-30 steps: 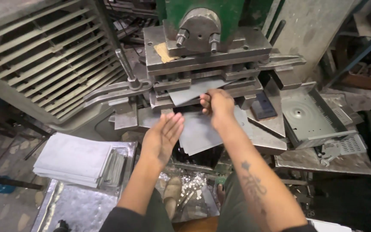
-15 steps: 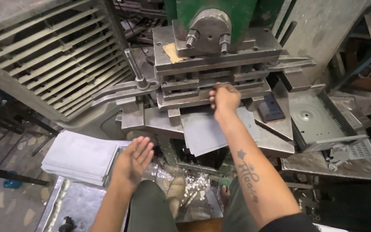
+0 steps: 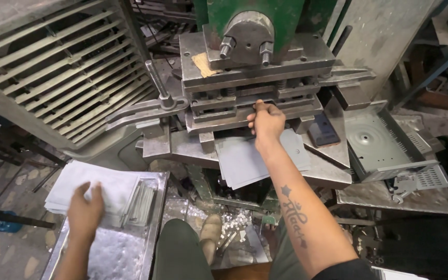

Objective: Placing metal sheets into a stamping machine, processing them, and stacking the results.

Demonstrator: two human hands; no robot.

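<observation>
Sheet in the press: thin grey metal sheet (image 3: 265,106) sits in the slot between the stacked steel die plates (image 3: 255,98) of the green press (image 3: 250,21); only its edge shows under the fingers.
Right hand: right hand (image 3: 266,122) reaches forward to the die slot, fingers curled and pinched on the near edge of the sheet, forearm stretched over the press bed.
Left hand: left hand (image 3: 85,207) lies palm down with fingers spread on the stack of pale flat metal blanks (image 3: 105,186), low at the left; it is open, gripping nothing.
Stack position: the blanks rest at the top end of a dull steel tray (image 3: 154,228), well apart from the press.
Press bed: more loose grey sheets (image 3: 245,163) lie fanned on the bed just below the right hand, overhanging its front edge.
Right of the bed: a dark flat phone (image 3: 323,130) lies near the die, and a grey perforated sheet-metal box (image 3: 385,142) stands open beside it.
Floor: small bright metal offcuts (image 3: 234,220) are scattered between the person's legs, beside a tan shoe (image 3: 211,233).
</observation>
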